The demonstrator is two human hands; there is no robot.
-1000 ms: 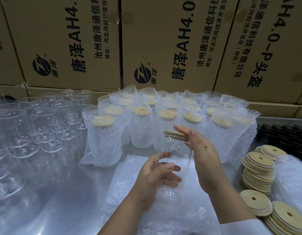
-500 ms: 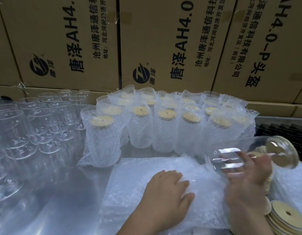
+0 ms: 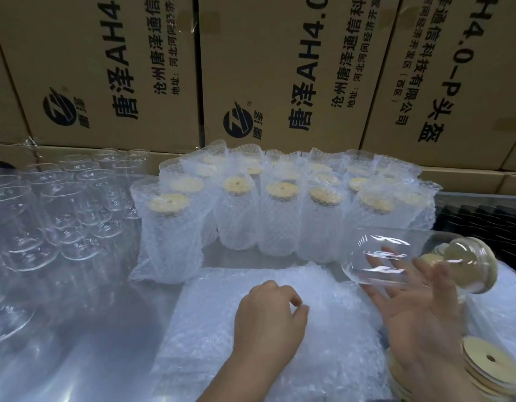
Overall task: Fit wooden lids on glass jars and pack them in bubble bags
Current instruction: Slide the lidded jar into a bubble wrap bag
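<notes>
Head, cartons (image 3: 280,68) behind table (image 3: 91,329), left grip (image 3: 268,317) maybe pinching bags (image 3: 329,352), right grip (image 3: 419,314) cradling jar (image 3: 396,256)

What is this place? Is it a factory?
Probably a packing workshop or warehouse. Printed cardboard boxes are stacked behind, rows of bubble-bagged jars stand finished, empty glass jars sit at the left, and wooden lids are piled at the right.
</notes>
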